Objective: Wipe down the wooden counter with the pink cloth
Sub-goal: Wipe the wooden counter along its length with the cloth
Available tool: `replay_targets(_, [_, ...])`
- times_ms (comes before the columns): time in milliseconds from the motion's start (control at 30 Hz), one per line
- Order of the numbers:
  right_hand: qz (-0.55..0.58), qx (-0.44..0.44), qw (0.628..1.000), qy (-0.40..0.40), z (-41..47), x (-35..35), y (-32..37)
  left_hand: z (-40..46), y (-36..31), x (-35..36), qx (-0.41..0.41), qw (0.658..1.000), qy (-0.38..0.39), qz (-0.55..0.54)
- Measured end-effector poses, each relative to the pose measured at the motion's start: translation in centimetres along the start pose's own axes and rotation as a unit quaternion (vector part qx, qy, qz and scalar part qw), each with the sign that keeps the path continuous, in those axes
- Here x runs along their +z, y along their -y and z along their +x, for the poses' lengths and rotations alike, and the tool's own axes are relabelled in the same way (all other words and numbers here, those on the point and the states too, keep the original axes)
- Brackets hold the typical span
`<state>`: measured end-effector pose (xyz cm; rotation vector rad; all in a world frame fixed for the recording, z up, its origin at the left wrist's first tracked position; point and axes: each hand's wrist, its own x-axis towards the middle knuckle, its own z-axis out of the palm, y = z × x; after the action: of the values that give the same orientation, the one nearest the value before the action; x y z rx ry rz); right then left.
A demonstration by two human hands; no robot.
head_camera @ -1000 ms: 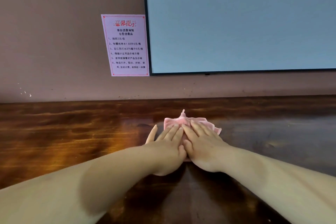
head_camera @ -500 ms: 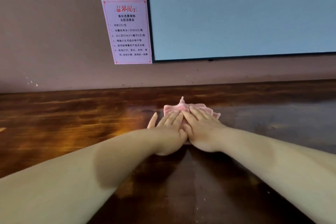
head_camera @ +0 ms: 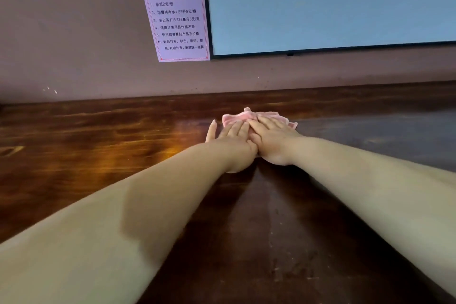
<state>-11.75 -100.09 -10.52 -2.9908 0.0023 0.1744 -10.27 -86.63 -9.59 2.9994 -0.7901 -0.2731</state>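
Both hands, left hand (head_camera: 233, 139) and right hand (head_camera: 272, 138), lie flat with fingers straight, side by side on the bunched pink cloth (head_camera: 249, 116), which protrudes beyond the fingertips near the tabletop's (head_camera: 98, 145) back edge

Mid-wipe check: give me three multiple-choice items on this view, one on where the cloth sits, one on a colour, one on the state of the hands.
1. Where is the pink cloth?
A. Hanging on the wall
B. On the wooden counter, near the wall
C. At the counter's near edge

2. What colour is the notice heading?
A. Red
B. Green
C. Blue

3. How do the left hand and right hand lie?
A. Both in fists
B. One lifted clear
C. Both flat, fingers straight, pressing the cloth

Key: 1 B, the cloth lies on the wood just below the wall. 2 A, the heading is printed red. 3 C, both palms are down on the cloth side by side.
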Motion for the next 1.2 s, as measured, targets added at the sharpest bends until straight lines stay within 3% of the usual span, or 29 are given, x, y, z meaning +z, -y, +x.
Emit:
replay_targets(233, [0.014, -0.037, 0.999, -0.006, -2.8, 1.7, -0.4, -2.0, 0.8, 1.7, 0.045, 0.999, -0.002, -0.004])
replay_targets(467, [0.016, 0.003, 1.000, -0.006, -0.2, -0.3, -0.2, 0.1, -0.5, -0.3, -0.016, 0.999, 0.002, -0.032])
replay_targets(667, [0.023, -0.061, 0.997, -0.033, -3.2, 1.9, -1.2, -1.7, -0.4, 1.8, 0.032, 0.999, -0.006, -0.004])
replay_targets(867, [0.004, -0.017, 1.000, -0.019, -1.0, -0.5, -0.9, 0.3, -1.6, -0.4, -0.020, 0.999, 0.006, -0.044])
replay_targets(1067, [0.005, -0.045, 0.999, -0.021, -4.6, 1.9, -1.2, -2.8, -1.0, 2.3, 0.039, 0.999, -0.011, -0.017])
replay_targets(1200, [0.011, -0.031, 0.999, -0.001, -2.5, 0.3, -1.3, -1.3, -1.7, 0.6, 0.004, 0.999, 0.012, -0.033])
